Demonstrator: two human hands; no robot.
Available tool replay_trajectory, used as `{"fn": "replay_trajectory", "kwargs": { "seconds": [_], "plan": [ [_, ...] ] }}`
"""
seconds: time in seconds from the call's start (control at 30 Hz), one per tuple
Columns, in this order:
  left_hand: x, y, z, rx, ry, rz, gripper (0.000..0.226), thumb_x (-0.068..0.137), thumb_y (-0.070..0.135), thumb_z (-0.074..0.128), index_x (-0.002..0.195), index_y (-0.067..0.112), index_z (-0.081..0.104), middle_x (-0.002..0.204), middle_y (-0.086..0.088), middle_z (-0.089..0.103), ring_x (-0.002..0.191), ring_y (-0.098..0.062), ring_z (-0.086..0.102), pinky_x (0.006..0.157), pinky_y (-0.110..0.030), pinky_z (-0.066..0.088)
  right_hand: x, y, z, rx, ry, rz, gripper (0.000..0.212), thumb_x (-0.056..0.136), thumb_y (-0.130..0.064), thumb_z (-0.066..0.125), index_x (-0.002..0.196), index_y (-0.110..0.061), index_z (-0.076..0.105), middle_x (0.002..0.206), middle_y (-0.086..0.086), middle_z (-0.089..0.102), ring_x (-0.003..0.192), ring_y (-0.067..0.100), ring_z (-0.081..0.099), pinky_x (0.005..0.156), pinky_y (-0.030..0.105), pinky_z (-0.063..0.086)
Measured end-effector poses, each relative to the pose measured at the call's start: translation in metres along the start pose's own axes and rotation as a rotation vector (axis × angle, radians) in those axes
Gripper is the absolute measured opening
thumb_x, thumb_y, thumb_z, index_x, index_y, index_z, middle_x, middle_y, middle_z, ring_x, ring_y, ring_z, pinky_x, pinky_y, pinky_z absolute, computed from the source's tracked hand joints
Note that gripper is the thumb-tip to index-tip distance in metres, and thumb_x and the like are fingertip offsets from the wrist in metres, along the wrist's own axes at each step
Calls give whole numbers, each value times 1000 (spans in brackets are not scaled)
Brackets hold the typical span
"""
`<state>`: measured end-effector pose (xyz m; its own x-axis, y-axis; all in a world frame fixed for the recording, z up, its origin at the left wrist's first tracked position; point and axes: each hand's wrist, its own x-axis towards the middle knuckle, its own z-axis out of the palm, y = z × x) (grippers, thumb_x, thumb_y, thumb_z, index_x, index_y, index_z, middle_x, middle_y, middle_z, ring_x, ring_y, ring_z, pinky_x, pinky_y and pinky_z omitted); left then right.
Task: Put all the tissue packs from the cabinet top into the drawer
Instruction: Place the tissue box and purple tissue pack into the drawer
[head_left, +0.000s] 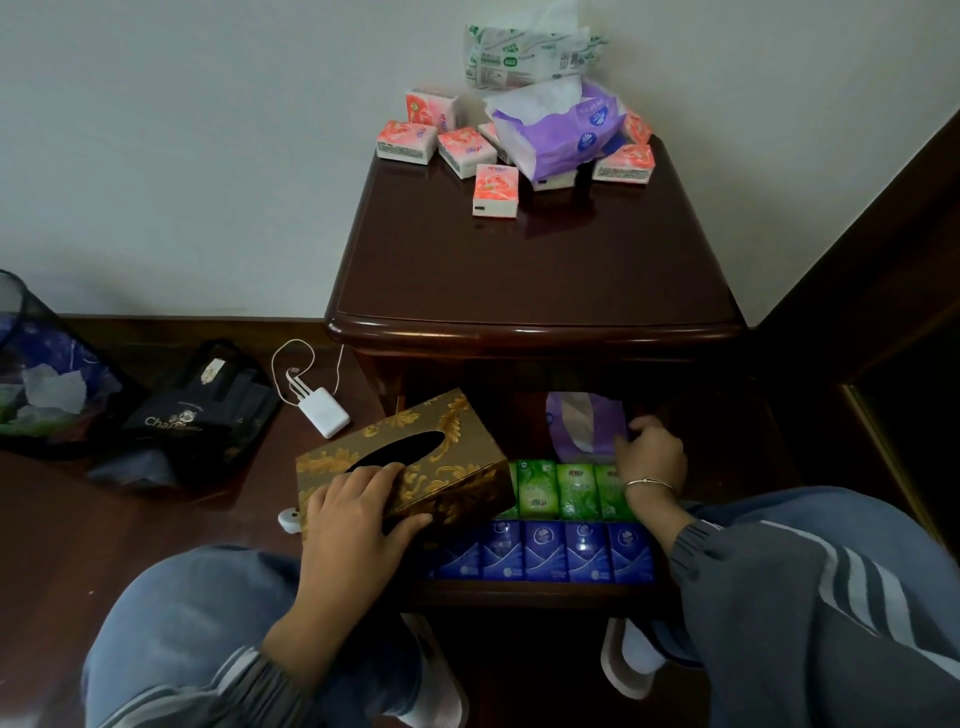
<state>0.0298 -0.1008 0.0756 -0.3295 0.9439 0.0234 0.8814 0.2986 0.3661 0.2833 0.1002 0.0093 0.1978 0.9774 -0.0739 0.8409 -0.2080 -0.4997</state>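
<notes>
Several small pink tissue packs (496, 189) lie at the back of the dark wooden cabinet top (535, 270), with a large purple pack (558, 130) and a green-white pack (524, 57) behind them. Below, the open drawer (545, 595) holds a row of blue packs (545, 551), a row of green packs (574, 491) and a purple pack (579, 428) at the back. My right hand (649, 452) grips that purple pack inside the drawer. My left hand (358, 512) holds a gold-patterned tissue box (410, 462) over the drawer's left side.
On the floor to the left are a white charger with its cable (322, 413), a black bag (202, 415) and a mesh waste bin (36, 369). A dark wooden panel (883, 291) rises on the right. My knees frame the drawer.
</notes>
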Motion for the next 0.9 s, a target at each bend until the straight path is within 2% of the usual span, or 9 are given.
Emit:
{"fn": "replay_trajectory", "kwargs": {
  "seconds": [0.07, 0.1, 0.23, 0.33, 0.5, 0.63, 0.73, 0.83, 0.9],
  "plan": [
    [-1, 2, -2, 8, 6, 23, 57, 81, 52, 64, 129, 23, 55, 121, 4, 59, 114, -20, 52, 98, -38, 32, -7, -25, -12, 236, -48, -22, 24, 84, -28, 66, 101, -11, 64, 91, 16, 70, 84, 33, 67, 73, 41, 55],
    [-1, 3, -2, 13, 13, 46, 57, 81, 53, 64, 129, 23, 56, 120, 4, 60, 113, -20, 53, 97, -38, 32, -11, -40, -18, 381, -170, -11, 27, 83, -33, 67, 99, -12, 64, 93, 15, 70, 83, 30, 67, 75, 44, 56],
    [-4, 4, -7, 30, 40, 186, 60, 80, 60, 51, 124, 21, 60, 116, 6, 63, 109, -20, 57, 94, -32, 27, -38, -72, -50, 306, -977, 41, 57, 71, -68, 61, 112, -28, 57, 109, -7, 59, 97, 16, 61, 70, 34, 49],
    [-6, 4, -8, 12, 37, 284, 59, 80, 61, 47, 123, 24, 60, 116, 10, 62, 109, -15, 57, 94, -29, 25, -50, -62, -62, 433, -1284, 125, 72, 62, -59, 73, 122, -21, 57, 119, 2, 60, 100, 22, 63, 81, 35, 49],
    [-9, 0, -4, -36, 81, 392, 57, 81, 60, 52, 126, 26, 57, 117, 11, 61, 111, -5, 46, 94, -24, 23, -72, -47, -68, 636, -1234, 222, 64, 58, -36, 81, 115, -15, 60, 118, 12, 64, 95, 28, 66, 77, 40, 52],
    [-11, 3, -4, -67, 145, 357, 60, 84, 64, 48, 136, 33, 48, 134, 16, 51, 128, -4, 37, 104, -32, 22, -89, -41, -77, 726, -1122, 419, 64, 55, -31, 80, 114, -15, 59, 114, 21, 63, 89, 35, 66, 69, 42, 58],
    [-7, -4, 0, -146, 171, 34, 69, 85, 55, 57, 144, 29, 36, 146, 9, 38, 135, -12, 32, 108, -40, 28, -90, -32, -84, 787, -1007, 548, 50, 68, -30, 75, 111, -15, 57, 107, 21, 62, 90, 37, 64, 56, 39, 56],
    [-4, -17, 14, -285, -43, -372, 72, 89, 40, 60, 148, 13, 29, 150, -10, 33, 136, -28, 34, 108, -41, 32, -79, -25, -80, 791, -859, 582, 42, 75, -29, 72, 109, -12, 55, 106, 20, 59, 101, 37, 59, 72, 46, 55],
    [-2, -19, 24, -413, -208, -528, 68, 94, 37, 55, 147, 5, 27, 151, -17, 32, 137, -30, 34, 109, -37, 30, -72, -24, -72, 783, -799, 575, 44, 76, -29, 72, 111, -11, 54, 106, 19, 59, 100, 36, 60, 85, 49, 52]
  ]
}}
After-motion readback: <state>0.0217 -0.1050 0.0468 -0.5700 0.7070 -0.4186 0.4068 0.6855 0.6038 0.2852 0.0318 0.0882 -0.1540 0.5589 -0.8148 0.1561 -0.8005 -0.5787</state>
